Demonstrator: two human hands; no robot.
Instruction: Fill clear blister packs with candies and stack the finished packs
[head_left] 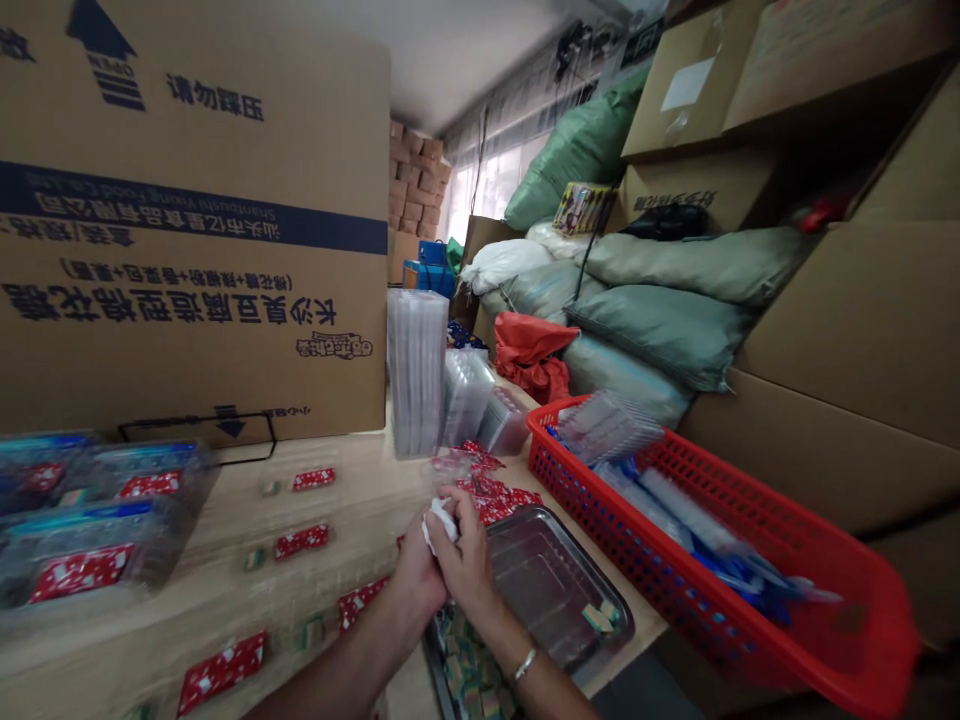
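Observation:
In the head view, my left hand and my right hand are pressed together above the near edge of a metal tray. Both are closed around a crumpled white tissue, which shows between the fingers. The metal tray lies under and right of my right hand. Small green-and-tan blocks are heaped in its near left part, and a few pale ones sit in its right corner. Just beyond my hands is a loose pile of red patterned packets.
Clear trays with red packets and small blocks lie in rows at left, beside filled packs. A large carton stands behind. Stacked clear plastic trays stand ahead. A red basket of plastic packaging flanks the right, before sacks.

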